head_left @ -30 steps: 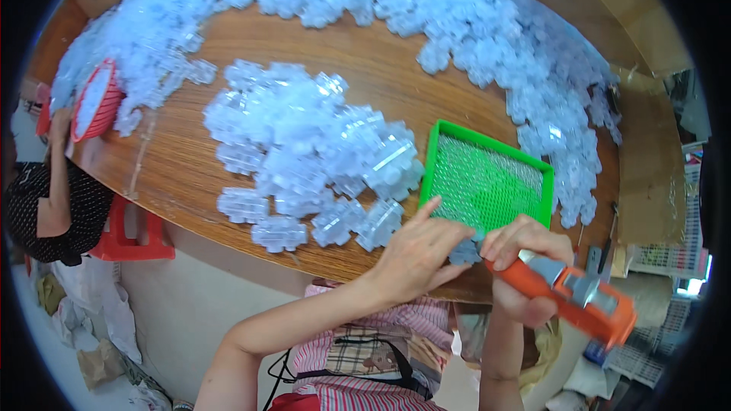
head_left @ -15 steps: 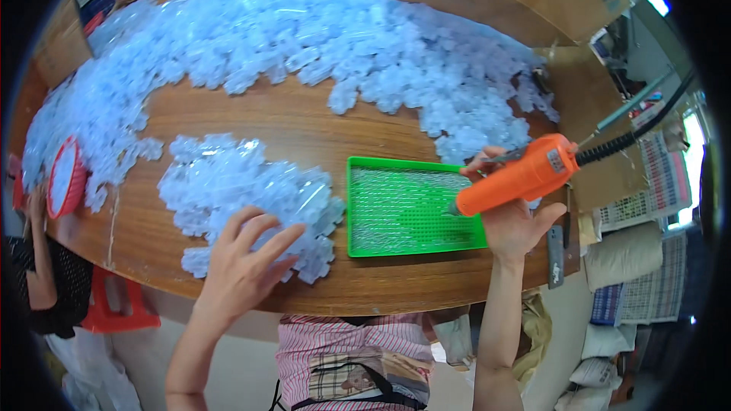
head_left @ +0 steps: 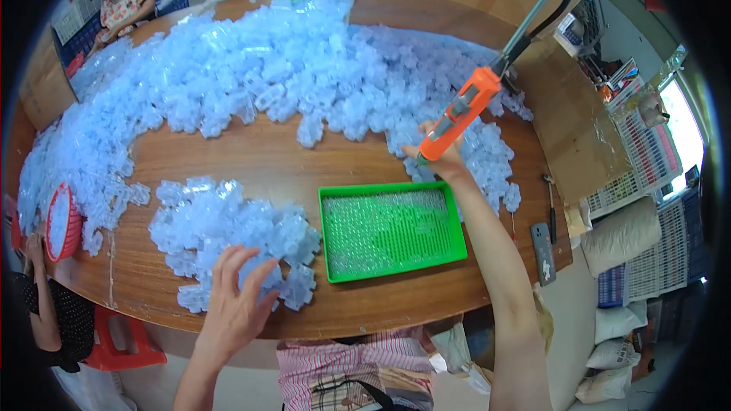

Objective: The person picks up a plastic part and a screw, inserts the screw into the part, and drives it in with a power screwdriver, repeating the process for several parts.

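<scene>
My left hand (head_left: 232, 308) is open at the near edge of a small heap of clear plastic parts (head_left: 228, 221), its fingers spread and slightly curled. An orange electric screwdriver (head_left: 466, 110) slants over the far right of the table, joined to a cable at its upper end. Around its lower part is my right hand (head_left: 445, 164), its fingers partly hidden by the tool. That hand is beyond the far edge of a green tray (head_left: 327, 259), next to the large pile of clear parts (head_left: 365, 91). Rows of small shiny metal pieces (head_left: 354, 251) fill much of the tray.
A red basket (head_left: 72, 232) stands at the left edge beside another person's arm (head_left: 44, 297). On the right lie a phone (head_left: 543, 253) and a dark-handled tool (head_left: 550, 209). Cardboard (head_left: 567, 122) walls the right side. Other people sit across the table.
My right hand and the electric screwdriver have moved away from the tray toward the large pile, and the tool has tilted upright. My left hand stays by the small heap. The view has shifted.
</scene>
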